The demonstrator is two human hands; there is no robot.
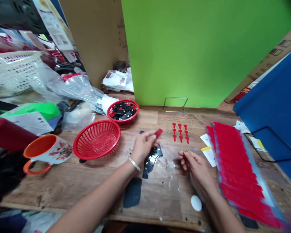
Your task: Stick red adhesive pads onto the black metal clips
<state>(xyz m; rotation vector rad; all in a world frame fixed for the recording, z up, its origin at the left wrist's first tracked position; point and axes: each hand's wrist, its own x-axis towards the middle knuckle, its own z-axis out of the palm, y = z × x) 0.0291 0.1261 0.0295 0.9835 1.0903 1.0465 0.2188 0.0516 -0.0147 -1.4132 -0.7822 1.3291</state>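
My left hand (pixel 143 145) pinches a small black piece with a red end (pixel 159 131) between thumb and fingers. Right below that hand lies a loose pile of flat black pieces (pixel 150 163), some with shiny spots. My right hand (pixel 194 163) hovers over the table to the right, its fingers curled together; whether anything tiny is between them I cannot make out. Beyond the hands, several red T-shaped pieces (pixel 180 132) lie in neat rows on what looks like a clear sheet.
To the left stand an empty-looking red basket (pixel 97 139), a smaller basket of black pieces (pixel 123 111) and an orange-handled mug (pixel 47 149). On the right lie red strips in clear plastic (pixel 240 168) and a black wire stand (pixel 271 144). A green panel (pixel 196 48) closes the back.
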